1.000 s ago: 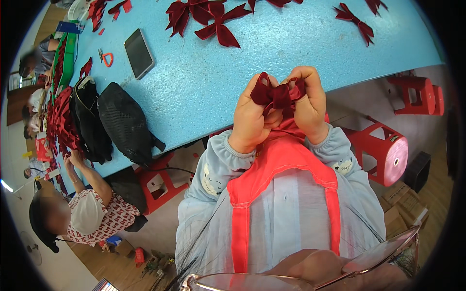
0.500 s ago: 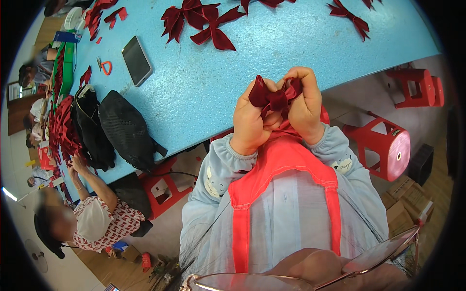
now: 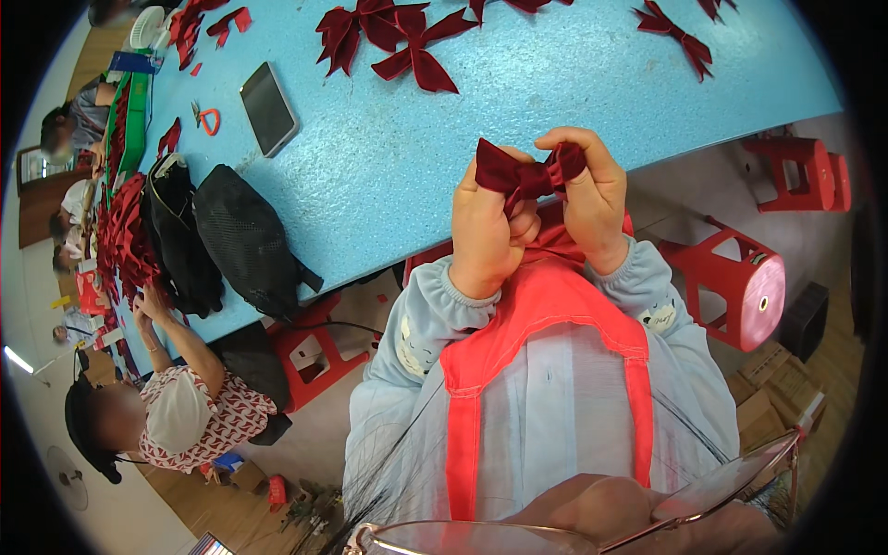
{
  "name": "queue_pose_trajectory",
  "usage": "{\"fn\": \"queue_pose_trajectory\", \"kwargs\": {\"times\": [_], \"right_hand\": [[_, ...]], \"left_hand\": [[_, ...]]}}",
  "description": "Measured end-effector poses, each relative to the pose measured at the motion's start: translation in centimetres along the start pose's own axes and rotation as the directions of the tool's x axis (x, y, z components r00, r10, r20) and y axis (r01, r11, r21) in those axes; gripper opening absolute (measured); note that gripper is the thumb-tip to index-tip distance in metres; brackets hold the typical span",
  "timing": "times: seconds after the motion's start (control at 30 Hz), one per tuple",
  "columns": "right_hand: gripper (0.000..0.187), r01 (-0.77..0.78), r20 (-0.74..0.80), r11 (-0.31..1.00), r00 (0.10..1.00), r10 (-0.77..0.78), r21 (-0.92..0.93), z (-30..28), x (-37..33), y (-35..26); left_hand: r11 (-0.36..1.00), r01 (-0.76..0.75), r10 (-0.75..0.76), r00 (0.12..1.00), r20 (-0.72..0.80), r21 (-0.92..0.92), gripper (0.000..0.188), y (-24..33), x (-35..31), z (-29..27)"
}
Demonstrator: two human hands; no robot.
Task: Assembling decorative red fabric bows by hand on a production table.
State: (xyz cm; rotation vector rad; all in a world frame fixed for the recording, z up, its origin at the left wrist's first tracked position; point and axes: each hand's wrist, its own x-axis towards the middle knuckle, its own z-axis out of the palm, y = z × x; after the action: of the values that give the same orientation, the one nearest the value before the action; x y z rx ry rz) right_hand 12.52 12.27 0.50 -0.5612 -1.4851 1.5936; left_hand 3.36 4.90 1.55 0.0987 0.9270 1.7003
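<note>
Between my two hands is a dark red velvet bow point(image 3: 529, 178), held up just off the table's near edge. My left hand point(image 3: 483, 229) grips its left loop and lower part, the fingers curled behind. On the other side, my right hand point(image 3: 593, 199) pinches the right loop between thumb and bent forefinger. The knot shows in the middle; the tails are mostly hidden by my fingers. Beyond my hands, several finished-looking red bows point(image 3: 416, 51) lie on the blue table point(image 3: 370, 176), with another bow point(image 3: 678, 39) farther right.
A phone point(image 3: 269, 109), orange-handled snips point(image 3: 207, 119) and black mesh bag point(image 3: 248, 242) lie left. A co-worker point(image 3: 208, 407) handles a pile of red ribbon pieces point(image 3: 125, 231) beside a green tray point(image 3: 132, 129). Red stools point(image 3: 726, 282) stand right.
My hands have shifted slightly right with the bow. Its left loop now spreads flatter and wider, and my right forefinger has moved over the right loop.
</note>
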Motion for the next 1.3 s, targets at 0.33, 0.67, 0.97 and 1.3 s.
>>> {"fn": "queue_pose_trajectory", "kwargs": {"times": [0.33,0.67,0.97,1.3], "right_hand": [[0.018,-0.182,-0.058,0.968,0.979,0.194,0.170,0.0,-0.2,1.0],[0.022,0.333,0.200,0.809,0.942,-0.269,-0.484,-1.6,1.8,0.7],[0.025,0.311,0.028,0.879,0.946,-0.323,-0.361,-1.5,0.5,2.1],[0.022,0.160,-0.019,0.890,0.982,-0.186,-0.427,-2.3,0.9,0.7]], "left_hand": [[0.990,-0.021,0.015,0.999,-0.047,-0.140,0.018,-0.5,0.3,0.1],[0.991,0.012,-0.029,0.992,-0.122,-0.135,0.018,-0.5,0.9,-0.1],[0.979,0.035,-0.044,0.998,-0.041,-0.200,0.022,-1.5,1.2,-0.2],[0.945,-0.238,0.209,0.967,0.149,0.223,0.028,-1.2,1.8,-0.8]]}}
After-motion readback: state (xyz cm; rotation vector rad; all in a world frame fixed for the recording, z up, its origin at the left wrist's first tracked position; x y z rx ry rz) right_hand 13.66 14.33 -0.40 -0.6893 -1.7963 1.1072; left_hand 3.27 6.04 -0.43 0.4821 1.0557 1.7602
